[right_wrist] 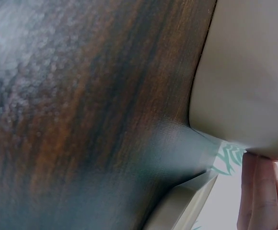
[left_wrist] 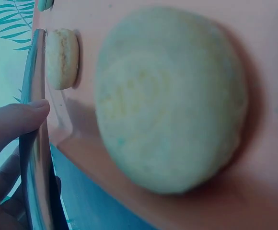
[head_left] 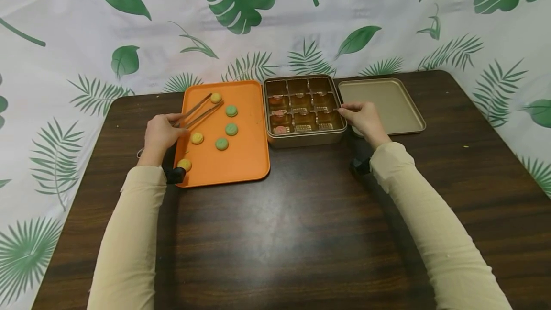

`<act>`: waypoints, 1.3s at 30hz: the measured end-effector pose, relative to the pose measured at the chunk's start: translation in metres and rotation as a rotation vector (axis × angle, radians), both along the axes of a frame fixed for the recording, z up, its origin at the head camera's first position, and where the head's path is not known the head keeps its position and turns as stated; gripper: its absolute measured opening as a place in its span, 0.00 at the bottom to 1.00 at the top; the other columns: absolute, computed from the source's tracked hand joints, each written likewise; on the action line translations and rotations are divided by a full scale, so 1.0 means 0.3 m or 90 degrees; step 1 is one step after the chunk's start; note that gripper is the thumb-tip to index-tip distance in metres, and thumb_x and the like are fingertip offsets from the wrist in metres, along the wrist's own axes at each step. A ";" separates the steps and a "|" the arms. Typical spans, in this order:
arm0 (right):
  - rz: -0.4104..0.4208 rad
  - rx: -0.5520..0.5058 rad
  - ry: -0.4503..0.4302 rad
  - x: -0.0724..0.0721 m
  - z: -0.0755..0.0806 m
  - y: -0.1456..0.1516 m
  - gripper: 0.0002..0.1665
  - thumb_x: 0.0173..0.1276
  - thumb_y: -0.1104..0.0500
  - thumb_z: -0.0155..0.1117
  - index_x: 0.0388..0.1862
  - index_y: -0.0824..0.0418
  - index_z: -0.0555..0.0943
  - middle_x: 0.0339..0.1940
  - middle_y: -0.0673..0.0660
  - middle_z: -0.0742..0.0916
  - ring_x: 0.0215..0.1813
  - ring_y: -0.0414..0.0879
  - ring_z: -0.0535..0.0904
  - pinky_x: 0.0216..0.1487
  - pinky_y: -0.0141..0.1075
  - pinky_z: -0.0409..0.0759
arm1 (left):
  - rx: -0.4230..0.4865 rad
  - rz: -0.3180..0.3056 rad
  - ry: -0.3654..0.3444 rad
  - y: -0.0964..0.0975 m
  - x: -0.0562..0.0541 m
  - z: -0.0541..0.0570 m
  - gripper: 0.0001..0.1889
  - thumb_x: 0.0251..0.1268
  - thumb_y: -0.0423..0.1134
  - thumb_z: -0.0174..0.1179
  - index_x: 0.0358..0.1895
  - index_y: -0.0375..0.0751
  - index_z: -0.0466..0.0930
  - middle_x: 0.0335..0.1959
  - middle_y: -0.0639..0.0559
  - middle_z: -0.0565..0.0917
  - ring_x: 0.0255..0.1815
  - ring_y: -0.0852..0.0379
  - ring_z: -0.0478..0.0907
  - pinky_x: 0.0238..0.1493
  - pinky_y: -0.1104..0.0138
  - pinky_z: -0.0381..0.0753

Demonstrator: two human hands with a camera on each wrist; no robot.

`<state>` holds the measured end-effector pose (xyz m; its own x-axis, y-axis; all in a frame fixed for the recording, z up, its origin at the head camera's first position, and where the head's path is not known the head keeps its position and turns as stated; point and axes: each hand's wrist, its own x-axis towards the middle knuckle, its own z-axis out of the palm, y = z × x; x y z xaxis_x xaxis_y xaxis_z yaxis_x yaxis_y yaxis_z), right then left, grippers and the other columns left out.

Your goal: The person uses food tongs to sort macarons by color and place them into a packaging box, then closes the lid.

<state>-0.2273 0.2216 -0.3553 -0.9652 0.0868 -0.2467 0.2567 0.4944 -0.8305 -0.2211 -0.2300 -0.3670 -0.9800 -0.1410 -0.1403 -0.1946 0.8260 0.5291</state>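
Observation:
My left hand [head_left: 160, 134] holds a pair of metal tongs [head_left: 199, 109] over the orange tray [head_left: 245, 166]. The tongs' tips are apart, on either side of a yellow macaron [head_left: 215, 97] near the tray's back edge; whether they touch it I cannot tell. Two more yellow macarons [head_left: 197, 138] and several green macarons [head_left: 231, 129] lie on the tray. In the left wrist view a macaron [left_wrist: 172, 100] looms large beside the tongs [left_wrist: 36, 143]. My right hand [head_left: 363, 117] grips the right rim of a gold tin box [head_left: 305, 140]. Pink macarons [head_left: 281, 130] sit in its left column of compartments.
A flat gold lid [head_left: 383, 104] lies right of the box, partly behind my right hand. All stand at the back of a dark wooden table [head_left: 275, 233], against a leaf-printed cloth [head_left: 172, 23]. The tray's right edge adjoins the box.

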 end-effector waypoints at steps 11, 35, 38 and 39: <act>0.002 -0.009 -0.005 0.006 0.001 -0.002 0.27 0.73 0.56 0.53 0.66 0.70 0.70 0.65 0.69 0.75 0.61 0.52 0.75 0.62 0.38 0.76 | 0.016 -0.032 0.000 0.001 0.013 0.005 0.23 0.59 0.36 0.63 0.59 0.38 0.78 0.54 0.30 0.79 0.55 0.35 0.73 0.56 0.48 0.74; -0.001 0.009 0.016 -0.004 -0.013 0.003 0.25 0.73 0.57 0.53 0.63 0.72 0.72 0.63 0.70 0.76 0.56 0.49 0.76 0.59 0.37 0.77 | 0.084 -0.028 0.068 0.056 0.010 0.053 0.22 0.61 0.36 0.63 0.60 0.38 0.78 0.56 0.31 0.79 0.56 0.37 0.74 0.54 0.48 0.75; 0.001 0.007 0.016 -0.002 -0.013 0.002 0.25 0.73 0.57 0.53 0.64 0.72 0.72 0.63 0.70 0.76 0.58 0.52 0.75 0.62 0.42 0.75 | 0.097 -0.035 0.066 0.092 0.008 0.074 0.22 0.62 0.36 0.62 0.61 0.40 0.77 0.58 0.33 0.79 0.58 0.38 0.73 0.54 0.49 0.76; 0.002 0.005 0.016 -0.001 -0.013 0.002 0.26 0.73 0.57 0.52 0.64 0.72 0.72 0.63 0.70 0.76 0.59 0.52 0.75 0.63 0.43 0.75 | 0.100 -0.036 0.067 0.104 0.008 0.081 0.22 0.62 0.36 0.62 0.61 0.41 0.77 0.58 0.34 0.79 0.59 0.38 0.73 0.54 0.49 0.76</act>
<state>-0.2276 0.2223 -0.3591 -0.9713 0.0853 -0.2221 0.2345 0.5021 -0.8324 -0.2188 -0.1988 -0.3428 -0.9962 -0.0693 -0.0522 -0.0864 0.7396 0.6675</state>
